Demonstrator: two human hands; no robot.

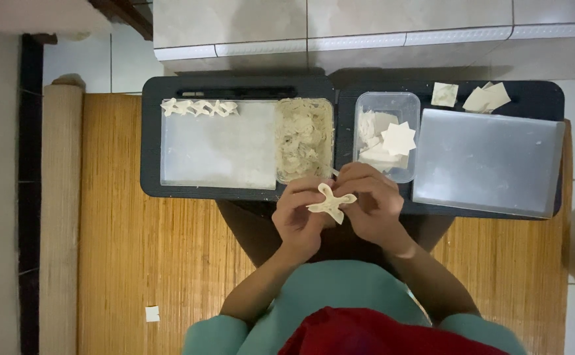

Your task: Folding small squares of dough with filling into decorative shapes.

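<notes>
Both the left hand [299, 213] and right hand [373, 200] pinch a star-shaped dough wrapper [330, 202], apparently mid-fold, near the filling tub [304, 139]; steady, gentle fingertip pressure seems called for.

One black surface [152, 141] carries two flat metal trays [222, 154] [488, 161], two clear plastic tubs [304, 138] [387, 105] and three loose dough squares [444, 94]; two hands [299, 213] [374, 204] share one folded dough star [329, 204]
</notes>
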